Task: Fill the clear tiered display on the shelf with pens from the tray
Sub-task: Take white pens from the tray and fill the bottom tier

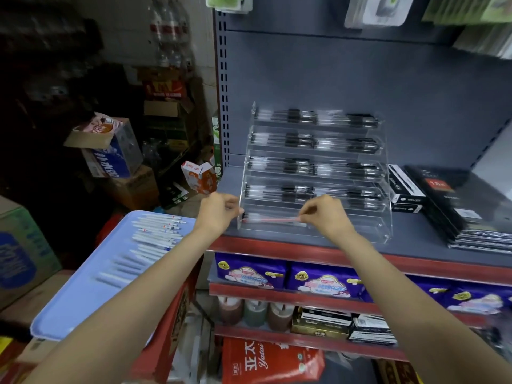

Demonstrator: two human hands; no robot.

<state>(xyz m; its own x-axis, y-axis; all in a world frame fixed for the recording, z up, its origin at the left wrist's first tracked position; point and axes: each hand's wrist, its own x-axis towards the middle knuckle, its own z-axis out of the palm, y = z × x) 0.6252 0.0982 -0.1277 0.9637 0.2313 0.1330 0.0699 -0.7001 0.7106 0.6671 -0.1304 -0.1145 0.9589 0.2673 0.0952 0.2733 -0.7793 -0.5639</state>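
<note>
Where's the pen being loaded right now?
Head view, centre: the pen lies across the clear display's bottom tier, pinched between left hand and right hand.

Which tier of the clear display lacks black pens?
The bottom, front tier of the clear display: it holds only the pen both hands are placing, while the four tiers above carry black pens.

Pale blue tray (83,295), white pens (155,234), clear tiered display (385,231), grey shelf (415,231) with red edge, purple packs (249,270)
</note>
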